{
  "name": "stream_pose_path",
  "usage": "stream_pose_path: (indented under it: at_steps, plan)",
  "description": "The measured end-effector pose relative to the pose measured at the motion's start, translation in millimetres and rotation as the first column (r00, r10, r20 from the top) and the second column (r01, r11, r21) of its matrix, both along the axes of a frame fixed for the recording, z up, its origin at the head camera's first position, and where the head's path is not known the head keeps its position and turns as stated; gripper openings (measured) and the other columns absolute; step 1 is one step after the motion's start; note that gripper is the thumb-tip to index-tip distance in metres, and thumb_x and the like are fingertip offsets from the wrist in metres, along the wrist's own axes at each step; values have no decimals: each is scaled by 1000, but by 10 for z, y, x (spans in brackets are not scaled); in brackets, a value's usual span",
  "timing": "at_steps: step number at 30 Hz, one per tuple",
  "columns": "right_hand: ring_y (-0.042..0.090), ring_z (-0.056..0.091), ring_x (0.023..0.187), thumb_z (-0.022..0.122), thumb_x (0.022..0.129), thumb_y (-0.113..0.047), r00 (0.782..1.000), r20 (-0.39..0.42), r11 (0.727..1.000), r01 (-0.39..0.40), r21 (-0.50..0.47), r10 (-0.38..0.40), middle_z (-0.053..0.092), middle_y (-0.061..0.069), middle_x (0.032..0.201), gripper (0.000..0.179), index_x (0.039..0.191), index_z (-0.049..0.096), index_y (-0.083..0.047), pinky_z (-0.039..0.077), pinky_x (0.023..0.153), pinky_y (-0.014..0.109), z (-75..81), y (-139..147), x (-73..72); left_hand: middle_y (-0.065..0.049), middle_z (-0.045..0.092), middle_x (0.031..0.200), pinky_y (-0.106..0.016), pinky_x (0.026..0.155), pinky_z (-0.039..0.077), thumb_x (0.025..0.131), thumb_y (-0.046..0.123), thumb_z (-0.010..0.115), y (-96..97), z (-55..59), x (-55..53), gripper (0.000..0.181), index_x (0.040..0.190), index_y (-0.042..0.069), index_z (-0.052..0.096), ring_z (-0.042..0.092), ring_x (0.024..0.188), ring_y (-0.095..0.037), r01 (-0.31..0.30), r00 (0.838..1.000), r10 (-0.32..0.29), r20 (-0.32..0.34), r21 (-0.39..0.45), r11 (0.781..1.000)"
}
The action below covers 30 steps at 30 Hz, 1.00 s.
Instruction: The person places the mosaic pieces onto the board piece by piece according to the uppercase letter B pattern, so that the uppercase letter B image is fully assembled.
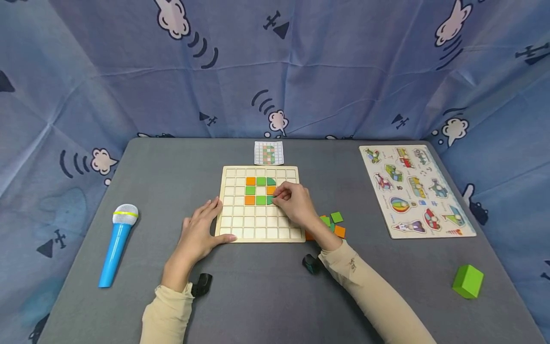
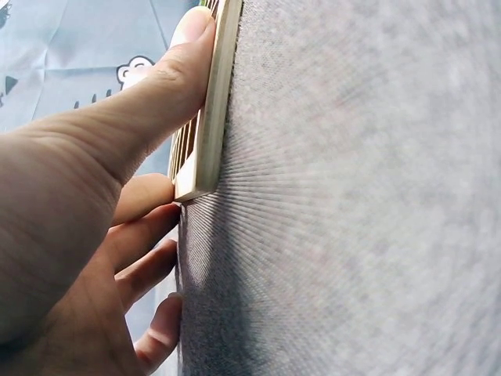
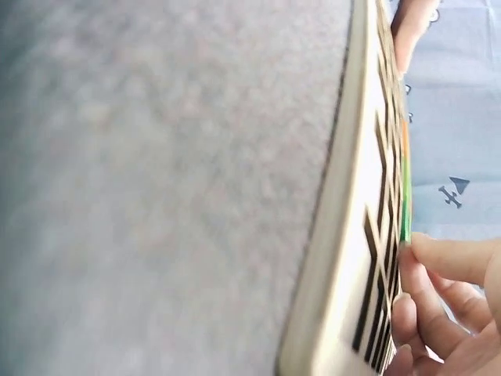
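Note:
A wooden grid board lies on the table, with orange and green tiles set in a block in its upper middle. My right hand is over the board's right half. Its thumb and index finger pinch the edge of a green rounded tile at the block's lower right corner; in the right wrist view, these fingertips meet the end of a green strip. My left hand rests spread round the board's near left corner. Its thumb lies along the near edge, while the other fingers touch the left side.
A small pattern card lies behind the board. Loose green and orange tiles are piled by its right side, partly behind my right wrist. A blue microphone lies left; a picture puzzle board and a green block lie right.

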State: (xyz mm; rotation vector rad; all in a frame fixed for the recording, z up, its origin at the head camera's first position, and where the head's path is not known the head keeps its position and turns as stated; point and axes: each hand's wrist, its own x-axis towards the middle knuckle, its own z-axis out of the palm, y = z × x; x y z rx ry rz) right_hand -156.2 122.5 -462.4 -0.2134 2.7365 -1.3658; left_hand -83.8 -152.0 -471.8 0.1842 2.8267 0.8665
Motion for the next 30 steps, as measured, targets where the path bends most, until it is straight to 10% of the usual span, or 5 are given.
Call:
stream_pose_path:
  at_steps: [15,30]
  plan:
    - [28,57,106,74,100,-11,982,66,981,-180,66,176,66,12,116,16,116,74,-8,44,96,44,57,542,192,-10,28,176,-52,99,30,83,43,90,7,-8,6,105,166,10,35,26,162,-36,2,1000,-2,-10,6,1000]
    - [20,61,101,56,109,-7,951,179,956,-274,105,253,68,14,118,24,126,72,-3,49,89,37,175,1237,307,-10,27,176,-52,98,30,82,41,91,-1,-10,1,106,167,10,34,25,162,-36,-1,1000,1,1,5,1000]
